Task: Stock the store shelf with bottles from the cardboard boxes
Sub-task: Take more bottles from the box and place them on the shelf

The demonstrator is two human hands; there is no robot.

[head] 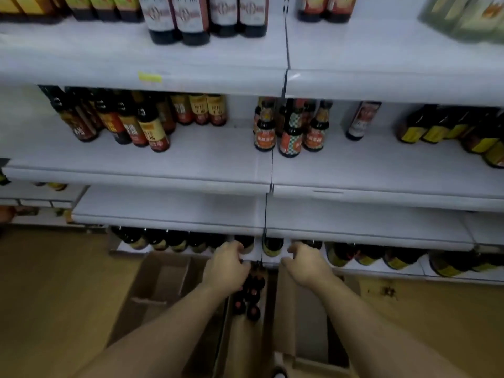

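The bottom shelf point(362, 264) holds a row of dark bottles with yellow labels. My left hand point(227, 264) reaches under the shelf above and curls round a dark bottle point(247, 242) at the row's right end. My right hand point(306, 261) curls round another dark bottle point(313, 243) just right of the shelf divider. One dark bottle point(272, 246) stands between the two hands. Below my arms an open cardboard box point(163, 285) sits on the floor, with several dark red-capped bottles point(251, 298) standing inside it.
A bare white shelf point(169, 211) juts out directly above my hands. The middle shelf point(212, 159) carries groups of sauce bottles point(290, 132) with free room at the front. A second cardboard box point(308, 323) lies to the right on the tan floor point(49, 296).
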